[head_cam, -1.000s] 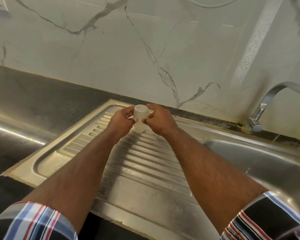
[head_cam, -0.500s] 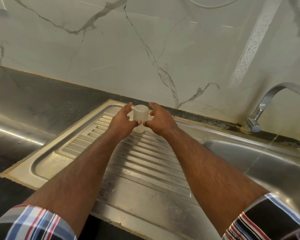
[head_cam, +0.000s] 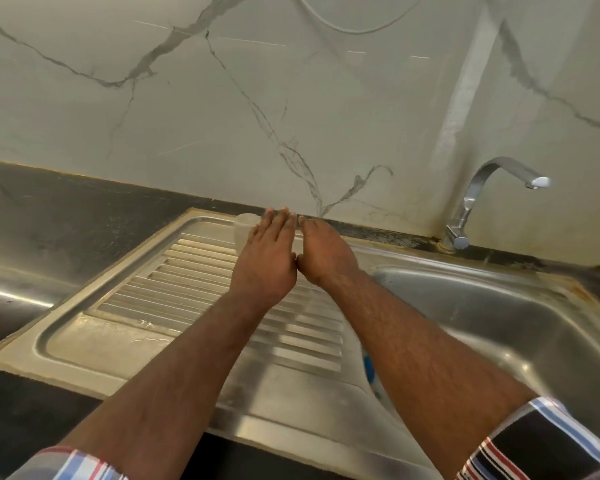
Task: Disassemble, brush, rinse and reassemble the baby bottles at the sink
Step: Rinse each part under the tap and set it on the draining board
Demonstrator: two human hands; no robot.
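A translucent whitish baby bottle (head_cam: 243, 227) stands upright at the far end of the steel drainboard (head_cam: 160, 289), close to the wall. My left hand (head_cam: 269, 261) is just to its right, flat with fingers stretched out, partly covering the bottle and holding nothing. My right hand (head_cam: 326, 258) lies beside the left, thumbs nearly touching, with nothing seen in it. Both hands hover over the drainboard's far part.
The sink basin (head_cam: 499, 323) lies to the right, with a chrome faucet (head_cam: 471, 202) at its back. A small blue-and-white object (head_cam: 369, 368) shows under my right forearm. Dark countertop (head_cam: 49, 223) runs to the left; a marble wall stands behind.
Both hands were holding the bottle between them; they have let go. The bottle now stands on the drainboard and the hands are spread, slightly to its right.
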